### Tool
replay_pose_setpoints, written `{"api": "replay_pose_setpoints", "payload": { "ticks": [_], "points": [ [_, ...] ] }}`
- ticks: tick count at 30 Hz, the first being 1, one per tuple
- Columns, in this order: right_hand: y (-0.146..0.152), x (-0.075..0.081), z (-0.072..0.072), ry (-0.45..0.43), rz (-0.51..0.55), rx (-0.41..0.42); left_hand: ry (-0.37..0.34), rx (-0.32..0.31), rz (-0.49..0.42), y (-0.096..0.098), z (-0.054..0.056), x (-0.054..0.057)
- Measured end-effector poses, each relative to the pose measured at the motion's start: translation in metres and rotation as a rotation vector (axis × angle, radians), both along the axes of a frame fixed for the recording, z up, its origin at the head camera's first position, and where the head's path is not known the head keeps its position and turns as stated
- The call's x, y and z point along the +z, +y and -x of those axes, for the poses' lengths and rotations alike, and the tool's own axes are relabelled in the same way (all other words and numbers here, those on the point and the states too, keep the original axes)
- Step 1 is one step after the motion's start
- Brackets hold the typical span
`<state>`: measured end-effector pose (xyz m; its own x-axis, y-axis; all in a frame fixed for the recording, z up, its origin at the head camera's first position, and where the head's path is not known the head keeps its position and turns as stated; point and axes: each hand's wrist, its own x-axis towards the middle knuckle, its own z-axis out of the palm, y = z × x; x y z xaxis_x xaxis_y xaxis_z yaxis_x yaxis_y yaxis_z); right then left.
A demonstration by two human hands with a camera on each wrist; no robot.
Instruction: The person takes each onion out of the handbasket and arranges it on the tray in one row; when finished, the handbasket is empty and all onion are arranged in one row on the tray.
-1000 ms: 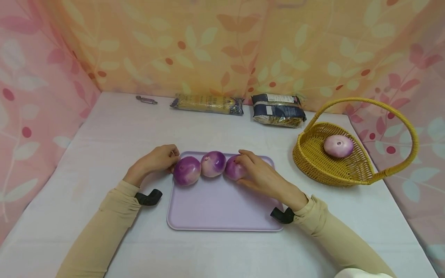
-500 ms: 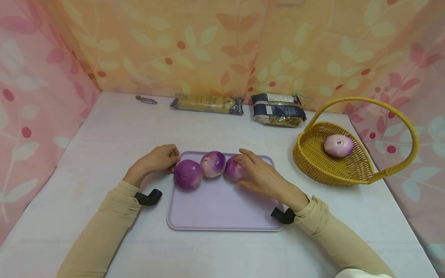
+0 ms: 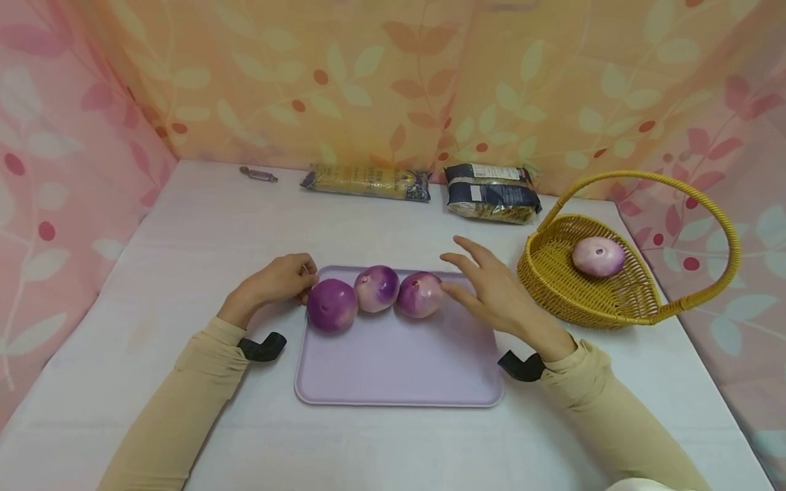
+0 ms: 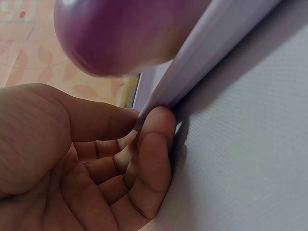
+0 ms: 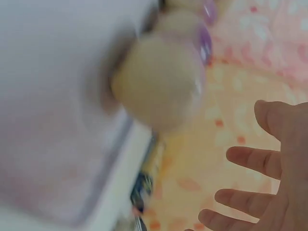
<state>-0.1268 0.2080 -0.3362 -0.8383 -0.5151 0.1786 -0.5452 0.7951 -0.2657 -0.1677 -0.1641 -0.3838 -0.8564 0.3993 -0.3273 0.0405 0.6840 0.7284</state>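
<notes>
A lilac tray [image 3: 399, 368] lies on the white table with three round purple-and-white turnips in a row along its far edge. My left hand [image 3: 279, 283] pinches the tray's left rim near the far corner; the left wrist view shows the thumb [image 4: 103, 120] above the rim and curled fingers below it. The left turnip [image 3: 332, 306] sits just beside that hand, the middle turnip [image 3: 376, 289] touches its neighbour or nearly so. The right turnip [image 3: 420, 294] is close to my right hand [image 3: 494, 293], which hovers over the tray's right side with fingers spread, holding nothing.
At the right stands a yellow wicker basket [image 3: 552, 293] with a tall handle and one turnip [image 3: 598, 257] inside. Along the back lie a long yellow packet [image 3: 368, 183], a dark-banded bag [image 3: 493, 194] and a small sachet-like item [image 3: 258, 174]. Patterned curtains surround the table.
My right hand has let go of the right turnip and moved right, its fingers spreading. The left turnip has rolled slightly to a new side. My left hand stays at the tray's rim.
</notes>
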Motion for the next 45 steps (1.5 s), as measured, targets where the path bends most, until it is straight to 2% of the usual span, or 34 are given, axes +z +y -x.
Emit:
{"api": "replay_pose_setpoints", "payload": {
  "ticks": [8,14,18,22,27,31,34,37,39,42,45],
  "points": [
    [0.053,0.034,0.028,0.076,0.036,-0.179,0.016,-0.005,0.004,-0.002,0.002,0.003],
    [0.097,0.05,0.042,0.074,0.095,-0.378,0.028,-0.015,0.015,-0.003,0.004,0.003],
    [0.123,0.054,0.051,0.088,0.122,-0.518,0.024,-0.013,0.023,-0.004,0.004,0.003],
    [0.146,0.052,0.058,0.09,0.092,-0.623,0.02,-0.006,0.022,-0.003,0.004,0.003],
    [0.166,0.049,0.063,-0.034,0.024,-0.702,0.012,-0.005,0.019,-0.002,0.004,0.003],
    [0.176,0.046,0.065,-0.144,-0.036,-0.728,0.01,-0.005,0.02,-0.001,0.004,0.003],
    [0.183,0.042,0.066,-0.272,-0.114,-0.717,0.006,-0.009,0.015,0.0,0.003,0.002],
    [0.188,0.039,0.066,-0.43,-0.207,-0.673,-0.004,-0.007,0.016,0.0,0.002,0.001],
    [0.19,0.037,0.066,-0.501,-0.262,-0.632,-0.005,-0.008,0.019,0.0,0.002,0.0],
    [0.19,0.035,0.066,-0.542,-0.302,-0.574,-0.008,-0.002,0.017,0.001,0.001,0.0],
    [0.189,0.036,0.064,-0.537,-0.306,-0.556,-0.002,-0.006,0.01,0.001,0.0,0.0]
  ]
}}
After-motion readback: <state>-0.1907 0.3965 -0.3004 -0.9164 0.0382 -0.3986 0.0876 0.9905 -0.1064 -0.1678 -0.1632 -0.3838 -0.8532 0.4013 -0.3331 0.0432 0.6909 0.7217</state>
